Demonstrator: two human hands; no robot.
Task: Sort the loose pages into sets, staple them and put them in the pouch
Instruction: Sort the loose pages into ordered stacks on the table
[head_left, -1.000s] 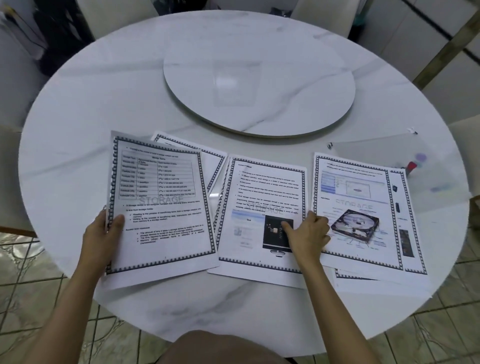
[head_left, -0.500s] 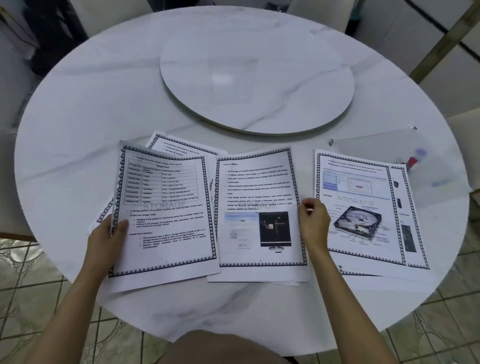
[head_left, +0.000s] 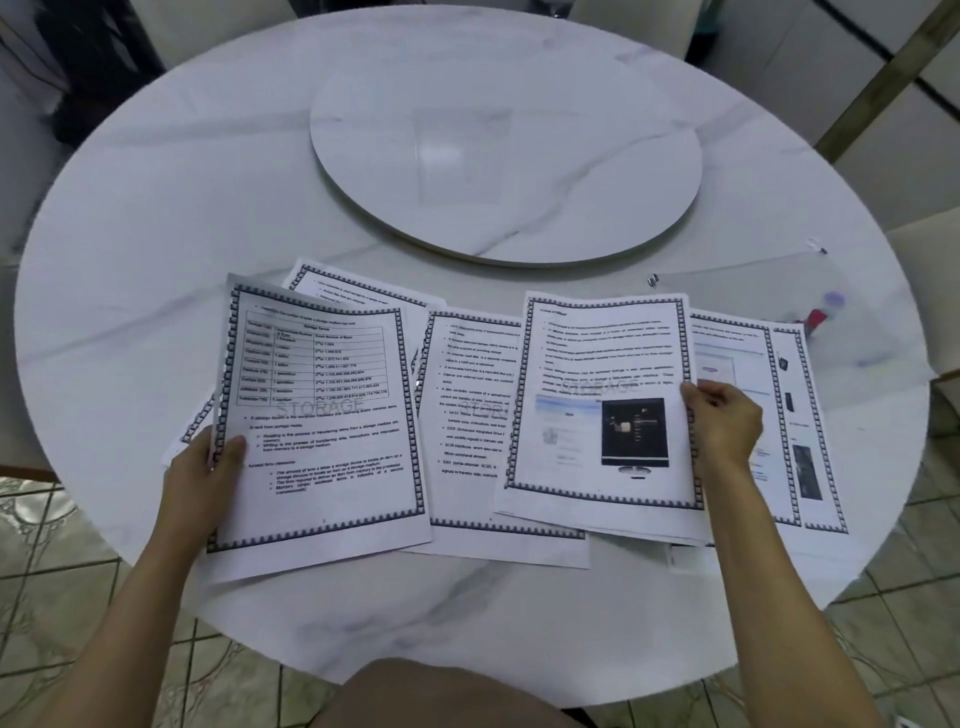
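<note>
Pages: white printed sheets with a dark patterned border and a faint "STORAGE" watermark, spread in an overlapping row across the near half of the table (head_left: 156, 208).

Left hand (head_left: 208, 473): pinches the left edge of the chart page (head_left: 322, 415), thumb on top, fingers hidden beneath. This sheet is raised, its top edge curled. More sheets (head_left: 358, 296) fan out behind and under it.

Right hand (head_left: 724, 421): fingers curled, pinching the right edge of the monitor page (head_left: 602, 400), which carries text above a picture of a dark screen. It lies over the right part of the text page (head_left: 467, 415) and the left part of the right stack (head_left: 779, 415).

Pouch (head_left: 779, 280): clear, flat on the table at far right, touching the right stack's top edge. A red item (head_left: 816, 317) shows at it; what it is cannot be told.

Edges and room: all sheets sit inside the table rim. The right stack's lower corner is near the rim. A band of bare marble runs between the sheets' near edges and the person. The turntable (head_left: 506, 161) sits just beyond the row, apart from the sheets. Bare marble lies to the left of the chart page.
</note>
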